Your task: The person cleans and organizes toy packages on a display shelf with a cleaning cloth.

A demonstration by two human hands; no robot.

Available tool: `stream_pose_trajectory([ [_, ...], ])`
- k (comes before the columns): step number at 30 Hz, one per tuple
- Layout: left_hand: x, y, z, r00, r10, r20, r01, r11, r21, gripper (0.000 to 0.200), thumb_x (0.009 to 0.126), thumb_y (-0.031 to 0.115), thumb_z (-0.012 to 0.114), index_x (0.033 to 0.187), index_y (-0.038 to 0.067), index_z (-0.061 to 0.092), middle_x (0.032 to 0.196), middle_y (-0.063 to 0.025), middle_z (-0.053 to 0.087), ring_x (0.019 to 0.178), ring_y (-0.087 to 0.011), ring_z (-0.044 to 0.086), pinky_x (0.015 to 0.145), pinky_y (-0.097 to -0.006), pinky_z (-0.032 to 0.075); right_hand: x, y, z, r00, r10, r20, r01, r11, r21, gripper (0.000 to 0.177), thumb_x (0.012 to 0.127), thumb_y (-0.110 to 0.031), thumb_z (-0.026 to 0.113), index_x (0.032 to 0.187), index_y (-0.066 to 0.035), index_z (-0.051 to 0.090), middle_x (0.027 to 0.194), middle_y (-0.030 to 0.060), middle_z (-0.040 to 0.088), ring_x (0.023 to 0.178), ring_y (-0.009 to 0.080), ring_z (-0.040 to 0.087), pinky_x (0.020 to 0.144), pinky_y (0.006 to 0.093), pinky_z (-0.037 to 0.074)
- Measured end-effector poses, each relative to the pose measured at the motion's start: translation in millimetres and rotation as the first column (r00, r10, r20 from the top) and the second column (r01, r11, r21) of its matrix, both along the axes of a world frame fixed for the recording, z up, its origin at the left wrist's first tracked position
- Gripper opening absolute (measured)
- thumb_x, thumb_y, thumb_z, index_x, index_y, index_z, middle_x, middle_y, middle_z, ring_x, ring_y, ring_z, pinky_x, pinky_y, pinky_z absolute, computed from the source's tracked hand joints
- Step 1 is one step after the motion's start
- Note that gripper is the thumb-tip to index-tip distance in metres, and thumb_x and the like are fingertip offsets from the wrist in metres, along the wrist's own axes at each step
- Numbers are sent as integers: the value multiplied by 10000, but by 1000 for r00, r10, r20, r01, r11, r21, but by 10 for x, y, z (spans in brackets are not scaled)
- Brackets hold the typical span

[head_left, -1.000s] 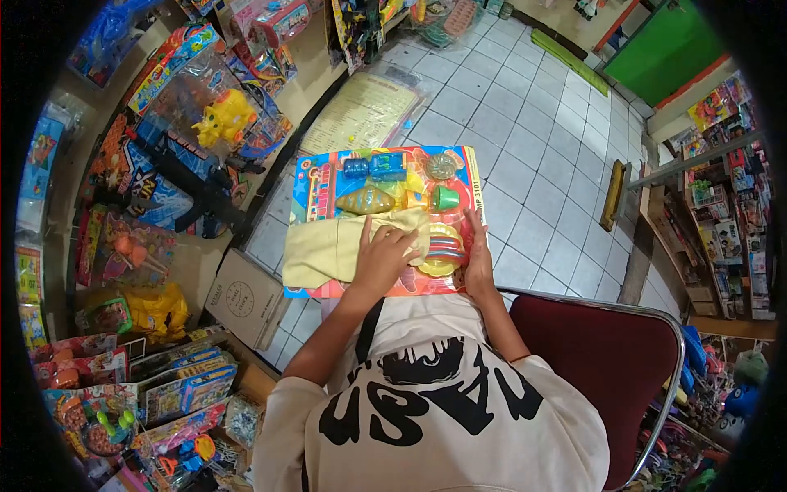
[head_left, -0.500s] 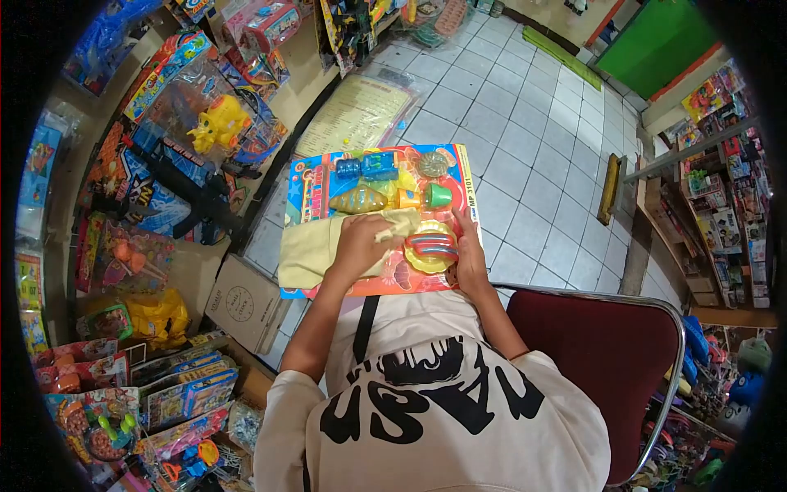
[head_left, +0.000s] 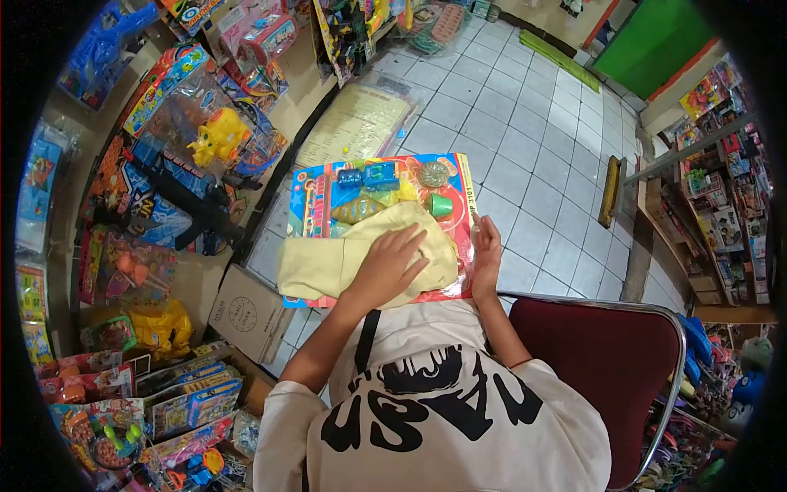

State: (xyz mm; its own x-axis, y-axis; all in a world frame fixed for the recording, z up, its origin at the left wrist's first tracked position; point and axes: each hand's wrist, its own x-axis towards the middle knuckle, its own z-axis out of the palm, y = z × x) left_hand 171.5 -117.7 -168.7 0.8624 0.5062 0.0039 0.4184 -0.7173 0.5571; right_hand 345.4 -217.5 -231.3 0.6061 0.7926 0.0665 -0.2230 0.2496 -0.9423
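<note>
A colourful toy package (head_left: 318, 182) rests on my lap, with blue pieces, a green cup (head_left: 439, 206) and a round clear piece showing along its far half. A pale yellow cloth (head_left: 316, 266) covers much of its near half. My left hand (head_left: 392, 266) lies on the cloth with its fingers spread. At the package's right edge is my right hand (head_left: 487, 250), held on its side, fingers extended, its palm turned toward the package and nothing grasped.
A dark red chair (head_left: 586, 369) stands at my right. Packaged toys and a black toy gun (head_left: 184, 197) line the left side. A cardboard box (head_left: 246, 316) sits left of my lap. Shelves (head_left: 713, 197) stand at the right beyond the tiled floor (head_left: 508, 164).
My left hand has moved right with the cloth, which now covers the red striped and yellow piece. My right hand has shifted slightly right, and the package sits slightly nearer me.
</note>
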Motion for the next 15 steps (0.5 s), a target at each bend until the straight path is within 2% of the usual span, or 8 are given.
stream_pose_trajectory([
  [1,38,1,-89,999,27,23,-29,992,121,619,900,406,511,1352,4,381,1407,-170,380,1292,-308,369,1074,-458,262,3,-11,-6,1000,3,27,-3,1000,-13,686,970,-497,260,1418,16,179,1449,210,264,1364,289,246,1128,402,169],
  [4,180,-68,-320,997,2,74,-28,938,346,651,875,416,555,1339,-9,389,1393,-175,395,1256,-310,404,1042,-429,301,-6,-7,-61,1000,18,8,-18,1000,-14,575,994,-428,211,1406,-28,245,1428,177,329,1359,251,261,1140,382,138],
  [5,180,-83,-364,997,26,78,-48,956,288,663,865,425,567,1332,-14,396,1372,-177,413,1230,-308,427,1022,-422,324,17,-14,-53,997,26,70,-22,999,-50,571,996,-426,218,1405,-30,245,1427,174,332,1357,246,264,1140,381,143],
  [7,164,-119,-375,994,72,77,-85,982,170,686,845,441,591,1317,-22,410,1330,-179,451,1179,-304,473,983,-409,370,39,-13,-90,998,33,49,-32,999,-23,647,980,-470,261,1410,9,204,1435,203,294,1361,273,254,1132,395,158],
  [10,117,-137,-313,993,112,29,-115,979,168,688,825,460,608,1292,-17,439,1214,-176,525,1060,-307,540,891,-396,435,54,-18,-90,997,56,61,-56,998,-13,695,969,-502,286,1410,27,192,1436,215,282,1360,286,255,1130,403,158],
  [13,50,-168,-191,982,182,47,-188,962,196,587,812,435,636,1189,-4,537,1015,-154,600,930,-297,582,815,-401,462,13,-24,-81,993,78,94,-77,997,-19,704,963,-518,291,1406,23,204,1429,212,294,1355,285,264,1133,406,148],
  [15,-47,-115,-205,977,170,128,-189,970,151,481,810,406,645,1074,6,601,892,-139,615,836,-280,600,758,-386,475,8,-26,-89,992,94,88,-92,995,-22,703,963,-519,294,1407,19,207,1425,203,302,1355,283,264,1134,407,153],
])
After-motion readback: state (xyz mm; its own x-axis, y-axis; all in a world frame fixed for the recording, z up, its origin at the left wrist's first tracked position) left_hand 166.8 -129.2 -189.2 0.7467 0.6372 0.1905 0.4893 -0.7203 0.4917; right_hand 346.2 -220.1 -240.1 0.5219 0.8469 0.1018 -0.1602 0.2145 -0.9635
